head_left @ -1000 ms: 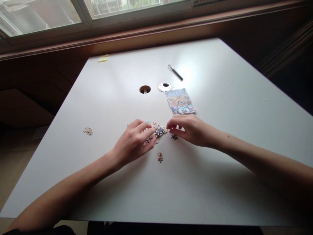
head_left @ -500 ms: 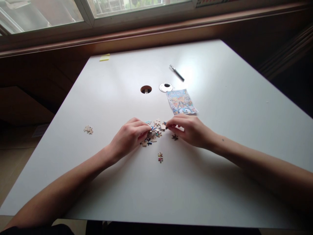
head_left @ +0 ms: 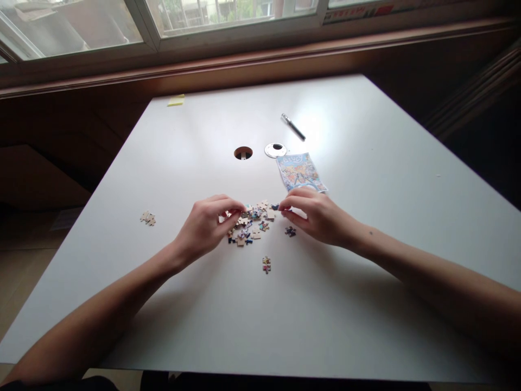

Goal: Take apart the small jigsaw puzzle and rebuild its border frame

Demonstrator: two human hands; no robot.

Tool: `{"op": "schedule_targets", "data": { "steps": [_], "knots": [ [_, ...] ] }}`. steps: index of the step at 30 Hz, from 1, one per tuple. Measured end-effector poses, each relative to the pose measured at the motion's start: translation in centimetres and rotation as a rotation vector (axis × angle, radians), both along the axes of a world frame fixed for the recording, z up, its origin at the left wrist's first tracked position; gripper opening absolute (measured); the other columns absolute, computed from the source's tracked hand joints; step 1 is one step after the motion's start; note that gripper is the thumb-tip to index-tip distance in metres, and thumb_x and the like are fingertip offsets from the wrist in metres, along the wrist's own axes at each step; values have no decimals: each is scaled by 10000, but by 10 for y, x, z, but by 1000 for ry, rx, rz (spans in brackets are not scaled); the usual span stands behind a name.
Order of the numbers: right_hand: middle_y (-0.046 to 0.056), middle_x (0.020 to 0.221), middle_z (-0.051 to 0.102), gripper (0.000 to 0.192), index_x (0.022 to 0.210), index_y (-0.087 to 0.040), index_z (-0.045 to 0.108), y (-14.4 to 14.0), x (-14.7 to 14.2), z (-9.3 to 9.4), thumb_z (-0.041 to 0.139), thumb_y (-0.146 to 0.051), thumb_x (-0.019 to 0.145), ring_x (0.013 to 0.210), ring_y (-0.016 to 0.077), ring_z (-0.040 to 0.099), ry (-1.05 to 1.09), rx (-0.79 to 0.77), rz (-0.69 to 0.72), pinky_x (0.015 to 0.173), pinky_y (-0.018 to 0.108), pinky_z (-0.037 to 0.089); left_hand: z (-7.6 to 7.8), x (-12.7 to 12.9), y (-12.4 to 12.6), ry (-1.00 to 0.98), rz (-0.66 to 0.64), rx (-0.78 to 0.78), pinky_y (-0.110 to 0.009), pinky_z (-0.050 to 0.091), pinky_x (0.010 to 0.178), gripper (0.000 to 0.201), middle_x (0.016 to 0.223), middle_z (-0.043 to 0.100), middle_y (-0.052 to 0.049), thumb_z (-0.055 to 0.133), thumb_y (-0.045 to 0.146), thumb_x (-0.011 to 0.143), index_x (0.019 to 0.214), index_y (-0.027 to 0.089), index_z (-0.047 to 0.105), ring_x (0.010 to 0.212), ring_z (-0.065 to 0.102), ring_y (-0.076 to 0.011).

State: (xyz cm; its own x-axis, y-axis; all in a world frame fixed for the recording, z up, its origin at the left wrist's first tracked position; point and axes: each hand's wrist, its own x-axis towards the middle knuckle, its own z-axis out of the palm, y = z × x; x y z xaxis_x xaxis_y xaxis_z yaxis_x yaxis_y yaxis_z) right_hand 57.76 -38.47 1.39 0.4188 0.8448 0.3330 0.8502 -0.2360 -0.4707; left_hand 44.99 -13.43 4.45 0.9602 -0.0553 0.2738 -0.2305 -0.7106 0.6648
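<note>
White laminate surface (head_left: pixel 345 282) carries everything within reach. Both hands flank a loose heap of small colourful cardboard puzzle pieces (head_left: pixel 251 224): left hand (head_left: pixel 202 228) pinching a piece at its edge, right hand (head_left: pixel 317 214) pinching another, beside the printed reference picture (head_left: pixel 300 171).

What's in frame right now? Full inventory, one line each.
table: 1, white, fills the view under the window
puzzle pieces: loose pile, multicoloured, table centre between the hands
stray pieces: small tan cluster at left; one near the pile; one dark by the right hand
picture card: 1, colourful, behind the right hand
pen: 1, dark, far side
cable hole: 1, with silver cover beside it
sticky note: 1, yellow, far left edge
left hand: fingers on pile
right hand: fingertips at pile's edge
</note>
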Motion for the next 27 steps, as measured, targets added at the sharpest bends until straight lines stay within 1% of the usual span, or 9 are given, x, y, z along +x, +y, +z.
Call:
{"op": "schedule_targets", "data": {
  "steps": [3, 9, 12, 15, 17, 19, 22, 24, 27],
  "knots": [
    [77, 907, 681, 135, 950, -206, 683, 2, -11, 10, 548, -223, 946, 855, 201, 606, 66, 16, 85, 779, 349, 490, 9, -5, -2, 148, -16, -94, -254, 542, 673, 146, 903, 738, -49, 627, 244, 922, 985, 176, 739, 763, 662, -143],
    [36, 929, 696, 172, 1019, -210, 627, 11, -42, 24, 649, -332, 900, 762, 137, 620, 523, 75, 62, 700, 274, 530, 8, -10, -19, 408, -138, -401, -261, 553, 657, 160, 871, 728, -60, 612, 263, 931, 981, 167, 730, 762, 666, -155],
    [32, 897, 677, 161, 974, -203, 597, 15, -48, 22, 650, -333, 895, 794, 149, 645, 703, 129, 46, 730, 290, 548, 4, -10, -25, 459, -168, -455, -262, 550, 697, 158, 894, 734, -59, 610, 260, 932, 983, 173, 732, 814, 669, -162],
    [32, 890, 675, 148, 966, -199, 585, 17, -45, 19, 636, -320, 898, 833, 162, 665, 829, 144, 45, 756, 303, 553, 2, -10, -25, 447, -168, -432, -264, 551, 724, 162, 927, 742, -54, 606, 251, 931, 1001, 181, 734, 840, 678, -165],
    [29, 868, 677, 145, 966, -197, 595, 16, -40, 19, 635, -313, 889, 801, 160, 655, 800, 118, 5, 723, 292, 541, 3, -11, -22, 416, -145, -360, -257, 544, 698, 166, 906, 742, -46, 606, 245, 925, 1007, 185, 737, 800, 678, -158],
    [22, 822, 675, 105, 940, -195, 627, 14, -36, 21, 634, -277, 874, 737, 148, 627, 667, 27, -27, 668, 271, 508, 5, -13, -20, 398, -153, -251, -248, 532, 671, 154, 860, 738, -32, 615, 229, 910, 989, 192, 743, 751, 671, -149],
    [13, 759, 662, 72, 882, -193, 670, 10, -33, 22, 612, -172, 844, 663, 131, 573, 394, -137, 14, 620, 252, 445, 5, -18, -21, 374, -261, -76, -230, 503, 643, 132, 783, 719, -3, 629, 180, 883, 922, 208, 752, 688, 647, -129],
    [24, 765, 652, 108, 871, -188, 680, 8, -33, 21, 596, -128, 838, 685, 141, 565, 251, -176, 51, 636, 256, 430, 1, -21, -25, 298, -313, 29, -228, 480, 637, 135, 771, 702, -2, 628, 145, 876, 888, 204, 749, 671, 626, -121],
    [57, 831, 632, 109, 862, -181, 685, 6, -35, 18, 589, -129, 867, 746, 162, 569, 139, -177, 69, 670, 269, 432, -9, -26, -29, 168, -306, 142, -239, 460, 656, 141, 813, 686, -18, 619, 111, 882, 906, 193, 730, 716, 616, -134]
  ]
}}
